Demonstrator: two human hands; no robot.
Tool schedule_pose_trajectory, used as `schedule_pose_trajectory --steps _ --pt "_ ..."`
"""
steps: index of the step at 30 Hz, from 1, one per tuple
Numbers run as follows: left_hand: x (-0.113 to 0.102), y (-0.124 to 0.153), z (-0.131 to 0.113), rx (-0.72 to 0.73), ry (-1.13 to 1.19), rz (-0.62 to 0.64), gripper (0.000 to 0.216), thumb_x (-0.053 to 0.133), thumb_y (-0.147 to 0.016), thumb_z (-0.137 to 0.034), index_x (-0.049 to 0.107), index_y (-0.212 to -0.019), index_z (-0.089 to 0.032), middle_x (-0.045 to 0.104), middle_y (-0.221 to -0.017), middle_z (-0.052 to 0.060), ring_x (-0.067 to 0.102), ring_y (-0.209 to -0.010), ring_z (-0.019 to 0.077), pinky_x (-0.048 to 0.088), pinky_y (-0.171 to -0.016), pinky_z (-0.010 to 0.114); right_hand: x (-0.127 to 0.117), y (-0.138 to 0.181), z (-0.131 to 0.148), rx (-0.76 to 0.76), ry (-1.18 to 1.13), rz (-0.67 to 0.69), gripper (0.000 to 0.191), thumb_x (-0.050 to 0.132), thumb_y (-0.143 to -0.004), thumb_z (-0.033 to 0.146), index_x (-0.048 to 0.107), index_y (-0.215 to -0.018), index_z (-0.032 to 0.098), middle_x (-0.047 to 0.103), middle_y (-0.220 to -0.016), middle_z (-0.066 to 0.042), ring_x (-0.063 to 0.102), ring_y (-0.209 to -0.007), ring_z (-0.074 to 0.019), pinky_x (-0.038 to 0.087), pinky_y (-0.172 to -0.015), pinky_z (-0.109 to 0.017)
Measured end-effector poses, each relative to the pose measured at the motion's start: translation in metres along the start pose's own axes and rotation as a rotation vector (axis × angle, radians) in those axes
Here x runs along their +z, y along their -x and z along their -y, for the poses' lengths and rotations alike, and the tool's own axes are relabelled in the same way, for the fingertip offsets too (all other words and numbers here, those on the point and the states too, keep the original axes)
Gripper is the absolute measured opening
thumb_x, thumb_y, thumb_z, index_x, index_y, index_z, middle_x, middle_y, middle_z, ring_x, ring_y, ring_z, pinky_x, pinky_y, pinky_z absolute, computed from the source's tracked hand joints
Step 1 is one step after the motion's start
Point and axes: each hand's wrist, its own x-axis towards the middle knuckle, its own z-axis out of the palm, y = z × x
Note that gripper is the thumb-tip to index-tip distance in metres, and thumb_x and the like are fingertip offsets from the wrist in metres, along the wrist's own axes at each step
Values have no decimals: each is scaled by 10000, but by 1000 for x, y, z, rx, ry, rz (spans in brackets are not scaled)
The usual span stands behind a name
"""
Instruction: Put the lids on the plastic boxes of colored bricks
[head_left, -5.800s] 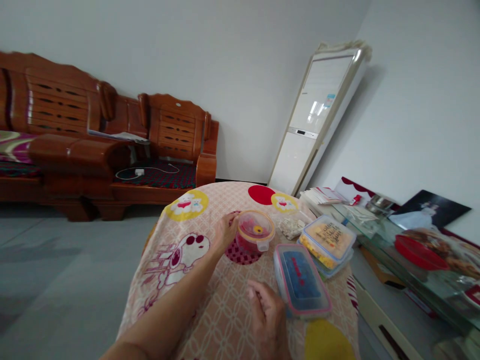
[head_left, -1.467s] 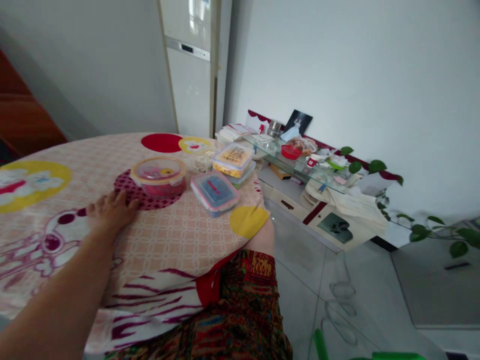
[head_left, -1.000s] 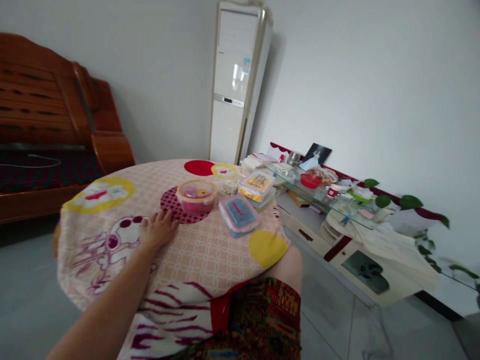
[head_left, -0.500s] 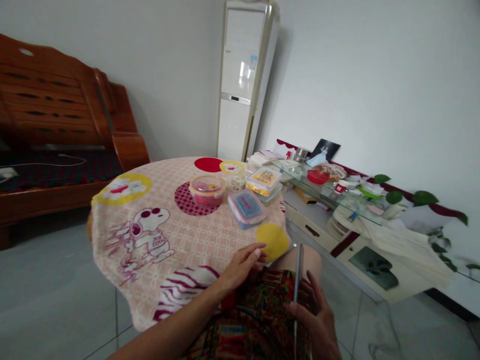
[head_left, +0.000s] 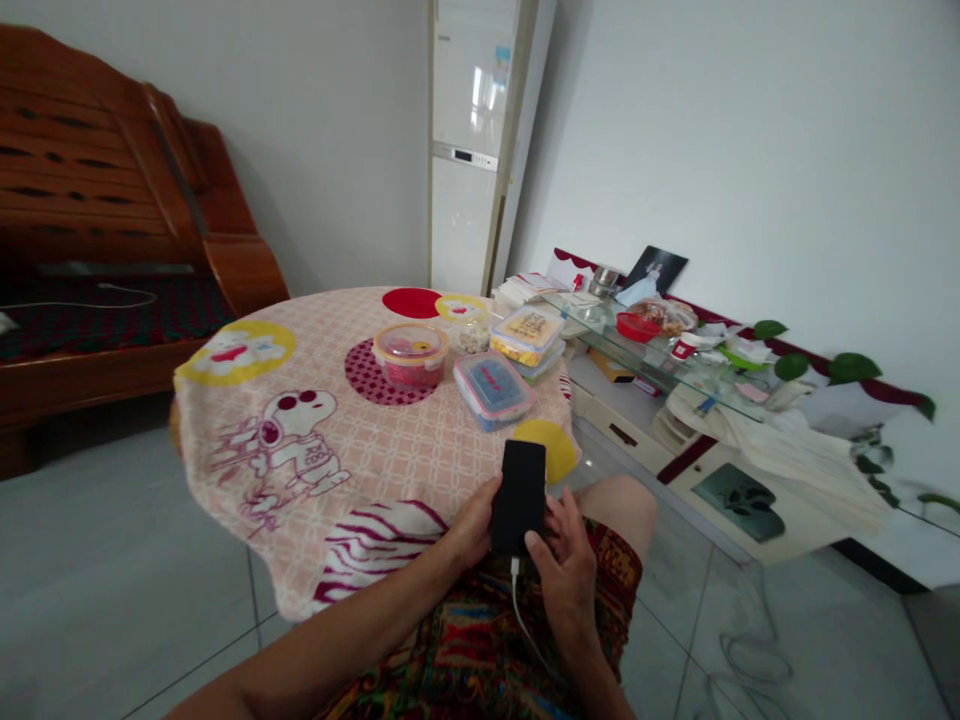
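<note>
A black smartphone (head_left: 519,495) with a dark face is held upright above my lap. A white charging cable (head_left: 515,570) runs from its bottom edge down over the patterned clothing. My left hand (head_left: 474,522) grips the phone's left side, its fingers partly hidden behind. My right hand (head_left: 568,560) is at the lower right, thumb on the phone's lower corner and fingers bent along the right edge. Beyond the phone, a blue container with a pink-edged lid (head_left: 495,388) rests on the table.
A cloth with printed figures covers the round table (head_left: 405,450). On it are a round orange-rimmed container (head_left: 410,355), a small clear jar (head_left: 473,336) and stacked boxes (head_left: 527,334). A cluttered glass-topped cabinet (head_left: 660,375) stands right; a wooden bench (head_left: 90,200) is left.
My right hand has brought the phone left and turned it from edge-on to facing me. My left hand has closed on its left side. The view has tilted slightly down.
</note>
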Motion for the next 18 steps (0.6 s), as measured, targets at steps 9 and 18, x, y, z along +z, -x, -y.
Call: schedule_pose_trajectory --steps 9,18 --pt "6 9 -2 -24 29 27 419 427 -996 -397 689 -1053 -75 766 -891 125 727 -749 208 569 -748 310 -10 -3 1 10 -113 54 686 625 -882 322 375 -1511 209 598 -1386 -116 621 -1178 -244 505 -1010 -439" --pt "24 19 -1 -48 42 118 494 428 -989 -487 712 -1033 -85 761 -999 149 731 -858 224 540 -891 342 -29 -3 12 41 -219 38 676 660 -872 357 418 -1490 226 647 -1327 -111 624 -1186 -264 479 -1039 -486"
